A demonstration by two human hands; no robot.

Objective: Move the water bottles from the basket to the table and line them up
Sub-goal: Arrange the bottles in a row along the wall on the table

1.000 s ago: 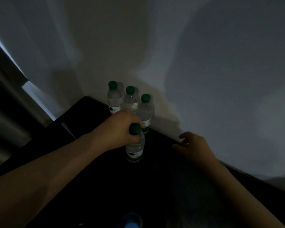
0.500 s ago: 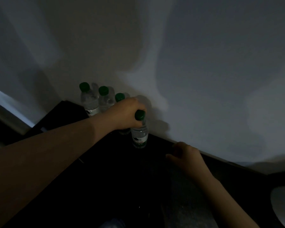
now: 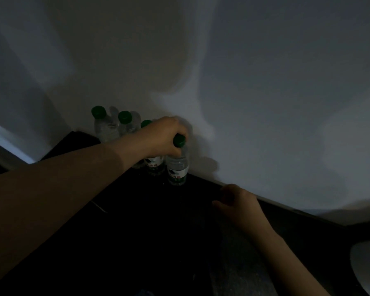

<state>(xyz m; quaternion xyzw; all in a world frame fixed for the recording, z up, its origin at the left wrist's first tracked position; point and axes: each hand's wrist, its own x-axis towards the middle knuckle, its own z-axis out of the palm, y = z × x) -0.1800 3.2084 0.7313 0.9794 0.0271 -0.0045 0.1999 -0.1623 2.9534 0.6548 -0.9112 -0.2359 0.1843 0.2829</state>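
Observation:
Three clear water bottles with green caps stand in a row on the dark table (image 3: pixel 137 221) along the pale wall: one at the far left (image 3: pixel 102 124), a second (image 3: pixel 126 123) beside it, and a third (image 3: pixel 155 165) partly hidden by my wrist. My left hand (image 3: pixel 160 137) grips the neck and green cap of a fourth bottle (image 3: pixel 177 167), which stands upright at the right end of the row, close to the wall. My right hand (image 3: pixel 237 204) rests on the table to the right, fingers loosely curled, holding nothing. The basket is out of view.
The pale wall (image 3: pixel 265 103) runs right behind the bottles. A light rounded object (image 3: pixel 367 265) shows at the lower right edge. A bright strip (image 3: pixel 6 144) lies at the far left beyond the table's corner. The scene is dim.
My left hand has carried the fourth bottle from the middle of the table back to the wall, at the right end of the row. My right hand stayed on the table.

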